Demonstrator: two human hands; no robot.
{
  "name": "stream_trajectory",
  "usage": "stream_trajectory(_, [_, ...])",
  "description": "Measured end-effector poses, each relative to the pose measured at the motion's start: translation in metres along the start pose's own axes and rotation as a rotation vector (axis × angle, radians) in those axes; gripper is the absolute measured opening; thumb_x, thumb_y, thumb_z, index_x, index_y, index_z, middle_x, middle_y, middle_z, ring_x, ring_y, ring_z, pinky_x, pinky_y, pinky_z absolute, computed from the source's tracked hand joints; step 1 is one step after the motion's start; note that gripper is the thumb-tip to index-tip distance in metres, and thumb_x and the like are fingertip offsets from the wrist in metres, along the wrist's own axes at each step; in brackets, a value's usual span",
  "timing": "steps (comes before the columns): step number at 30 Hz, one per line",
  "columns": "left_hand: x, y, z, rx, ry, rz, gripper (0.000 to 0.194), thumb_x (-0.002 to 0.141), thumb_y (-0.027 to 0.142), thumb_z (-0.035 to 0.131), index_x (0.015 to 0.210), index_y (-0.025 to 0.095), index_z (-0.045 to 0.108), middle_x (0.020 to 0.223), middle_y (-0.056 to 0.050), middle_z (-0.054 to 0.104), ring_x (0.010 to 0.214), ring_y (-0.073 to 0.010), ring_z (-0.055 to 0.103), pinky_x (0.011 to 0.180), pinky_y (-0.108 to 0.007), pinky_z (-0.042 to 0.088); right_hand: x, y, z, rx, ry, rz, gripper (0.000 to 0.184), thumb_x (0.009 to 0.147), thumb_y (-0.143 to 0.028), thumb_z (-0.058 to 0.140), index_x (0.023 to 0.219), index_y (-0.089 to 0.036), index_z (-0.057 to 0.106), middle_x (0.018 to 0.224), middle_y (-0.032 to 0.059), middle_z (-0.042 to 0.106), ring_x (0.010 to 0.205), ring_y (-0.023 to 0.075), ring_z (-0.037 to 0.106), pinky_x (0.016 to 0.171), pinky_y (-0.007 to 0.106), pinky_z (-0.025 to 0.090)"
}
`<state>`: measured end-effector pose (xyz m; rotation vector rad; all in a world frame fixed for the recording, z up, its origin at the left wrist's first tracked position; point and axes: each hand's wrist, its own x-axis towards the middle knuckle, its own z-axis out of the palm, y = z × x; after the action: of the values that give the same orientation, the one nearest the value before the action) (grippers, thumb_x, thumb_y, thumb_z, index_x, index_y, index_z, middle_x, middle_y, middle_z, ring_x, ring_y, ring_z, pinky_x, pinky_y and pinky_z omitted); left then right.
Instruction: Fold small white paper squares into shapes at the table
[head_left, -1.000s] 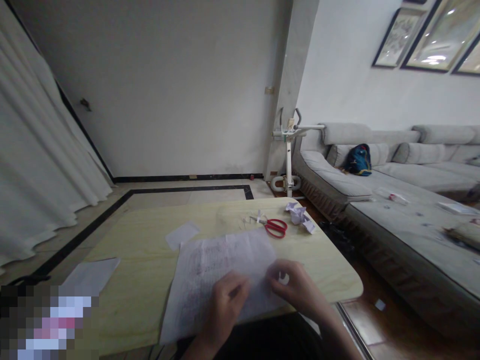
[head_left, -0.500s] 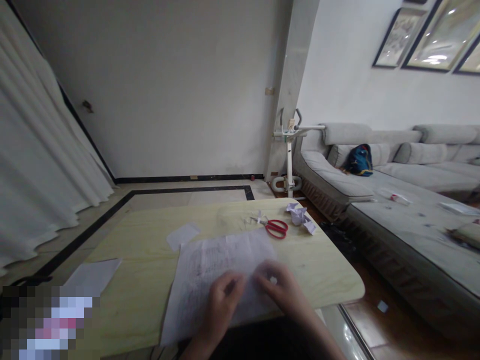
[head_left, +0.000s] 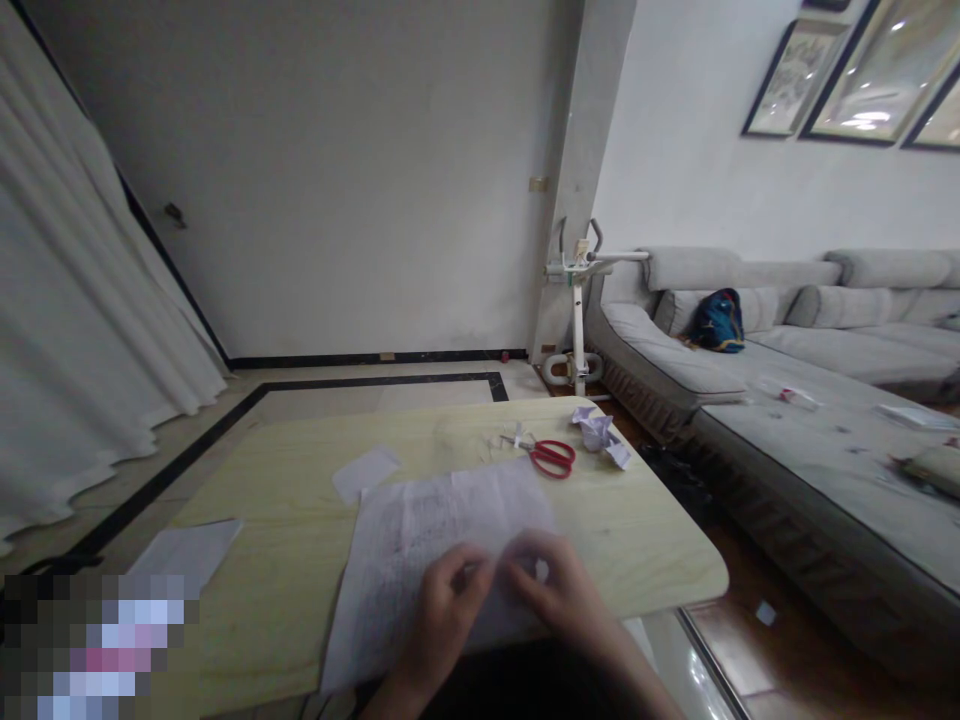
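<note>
A large printed paper sheet (head_left: 435, 510) lies flat near the front of the light wooden table (head_left: 277, 570). Just above its lower part, my left hand (head_left: 455, 600) is closed, thumb and forefinger pinched; what they hold is too small to make out. Close beside it on the right, my right hand (head_left: 551, 585) curls with its fingers together. A small white scrap (head_left: 541, 570) shows within its curl. Both sets of fingertips nearly meet. Beyond the sheet lie red-handled scissors (head_left: 553, 458), with thin bits near their blades.
Crumpled paper (head_left: 598, 432) rests at the table's far right corner. A smaller paper piece (head_left: 366, 473) touches the sheet's far left corner, and more paper (head_left: 187, 550) lies at the left edge. To the right stands a grey sofa (head_left: 795, 450) with a blue backpack (head_left: 718, 320).
My right hand has shifted slightly left and down, closer to my left hand, and looks less blurred. The sheet and scissors have stayed put.
</note>
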<state>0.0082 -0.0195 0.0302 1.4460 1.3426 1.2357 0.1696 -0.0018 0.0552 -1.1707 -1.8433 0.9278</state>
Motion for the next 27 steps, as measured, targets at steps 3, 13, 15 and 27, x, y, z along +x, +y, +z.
stream_trajectory(3, [0.000, 0.001, 0.001, 0.013, -0.027, 0.019, 0.025, 0.081, 0.039, 0.057, 0.068, 0.018, 0.064, 0.064, 0.000, 0.064, 0.067, -0.0185, 0.062, 0.061, -0.024, 0.049, -0.001, -0.003, -0.004, -0.011, 0.011, 0.023, 0.014, 0.079, -0.020, 0.058, 0.070, -0.014, 0.066, 0.066, 0.0015, 0.062, 0.066, 0.0160, 0.054, 0.063, 0.025, 0.041])
stream_trajectory(13, [0.000, 0.004, 0.002, 0.037, -0.004, -0.017, 0.024, 0.078, 0.038, 0.058, 0.066, 0.019, 0.064, 0.060, 0.000, 0.062, 0.061, -0.0170, 0.059, 0.059, -0.024, 0.047, -0.001, 0.002, -0.024, -0.059, 0.026, 0.057, 0.010, 0.076, -0.020, 0.057, 0.069, -0.016, 0.064, 0.068, 0.0021, 0.062, 0.069, 0.0184, 0.056, 0.066, 0.028, 0.042])
stream_trajectory(15, [0.000, 0.004, 0.002, -0.004, 0.014, -0.075, 0.025, 0.077, 0.039, 0.058, 0.064, 0.019, 0.063, 0.056, 0.001, 0.060, 0.057, -0.0158, 0.058, 0.055, -0.023, 0.046, 0.001, 0.004, -0.032, -0.033, 0.054, 0.053, 0.011, 0.075, -0.020, 0.056, 0.067, -0.016, 0.062, 0.066, 0.0020, 0.061, 0.067, 0.0182, 0.055, 0.063, 0.028, 0.041])
stream_trajectory(27, [0.000, 0.004, 0.000, -0.070, 0.022, -0.071, 0.029, 0.080, 0.045, 0.058, 0.075, 0.017, 0.067, 0.063, 0.000, 0.063, 0.061, -0.0167, 0.059, 0.056, -0.024, 0.048, 0.005, 0.011, -0.003, 0.149, 0.085, 0.055, 0.013, 0.077, -0.025, 0.059, 0.071, -0.015, 0.065, 0.069, 0.0027, 0.064, 0.068, 0.0183, 0.057, 0.063, 0.028, 0.043])
